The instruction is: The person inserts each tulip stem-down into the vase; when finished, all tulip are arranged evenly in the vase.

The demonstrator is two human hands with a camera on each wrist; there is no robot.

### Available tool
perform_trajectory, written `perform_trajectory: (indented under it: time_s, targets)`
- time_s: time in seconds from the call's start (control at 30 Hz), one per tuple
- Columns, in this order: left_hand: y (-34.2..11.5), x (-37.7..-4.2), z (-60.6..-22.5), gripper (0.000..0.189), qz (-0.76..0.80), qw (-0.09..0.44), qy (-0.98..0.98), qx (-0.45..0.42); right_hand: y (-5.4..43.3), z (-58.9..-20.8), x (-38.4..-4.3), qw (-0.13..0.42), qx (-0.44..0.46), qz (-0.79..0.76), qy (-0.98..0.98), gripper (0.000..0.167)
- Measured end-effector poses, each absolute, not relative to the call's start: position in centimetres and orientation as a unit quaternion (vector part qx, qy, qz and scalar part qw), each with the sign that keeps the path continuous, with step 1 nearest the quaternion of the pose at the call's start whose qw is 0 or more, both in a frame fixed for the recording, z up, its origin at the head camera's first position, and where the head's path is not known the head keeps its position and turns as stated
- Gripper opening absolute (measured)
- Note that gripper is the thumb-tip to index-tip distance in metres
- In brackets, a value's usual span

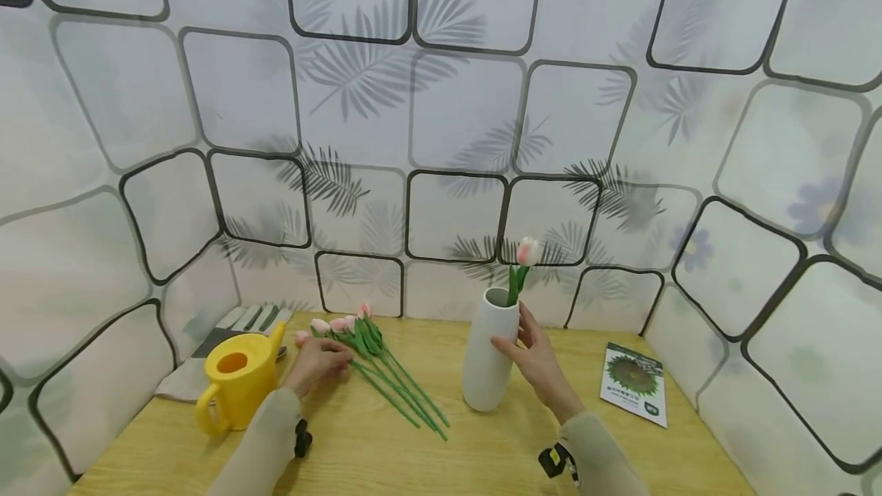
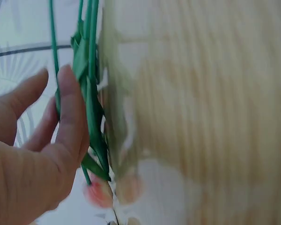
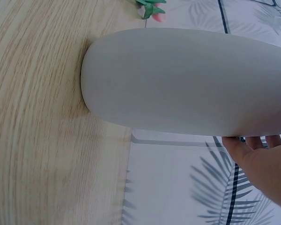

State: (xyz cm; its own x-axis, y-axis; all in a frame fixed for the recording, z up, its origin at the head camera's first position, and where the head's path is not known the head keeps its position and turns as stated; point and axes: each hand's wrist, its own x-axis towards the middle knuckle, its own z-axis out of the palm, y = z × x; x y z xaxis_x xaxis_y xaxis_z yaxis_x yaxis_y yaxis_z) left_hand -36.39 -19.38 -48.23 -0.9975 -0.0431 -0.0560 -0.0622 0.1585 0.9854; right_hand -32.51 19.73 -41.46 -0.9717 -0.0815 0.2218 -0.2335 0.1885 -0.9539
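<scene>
**Lone Tulip (image 1: 528, 252) Tops White Vase (image 1: 485, 370) as Loose Tulips (image 1: 370, 337) Lie on Bench (image 1: 386, 469)**

Your right hand (image 1: 540, 364) grips the vase high on its side, right of the bench's middle and toward the far edge. Your left hand (image 1: 322, 364), fingers part-curled, is at the loose tulips left of the middle; whether it pinches a stem, the views cannot tell. Overlapping leaves could snag and drag neighbours along if you lift one flower; a sideways push from that high grip could topple the vase. The loose stems run diagonally, blossoms toward the far left corner, bare ends toward the near edge. The vase's long axis is roughly upright, mouth up.
</scene>
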Motion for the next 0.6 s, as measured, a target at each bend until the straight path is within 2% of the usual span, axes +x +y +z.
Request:
perform_trajectory:
  time_s: [0.27, 0.6]
  targets:
    - [-18.3, -36.2, -47.3, 0.029, 0.7, -0.06, 0.705, -0.097, 19.8, -41.6, -32.2, 0.054, 0.104, 0.629, -0.768, 0.088]
    - [-16.6, -36.9, -45.6, 0.035, 0.745, -0.108, 0.655, -0.065, 19.8, -41.4, -32.7, 0.058, 0.104, 0.629, -0.768, 0.087]
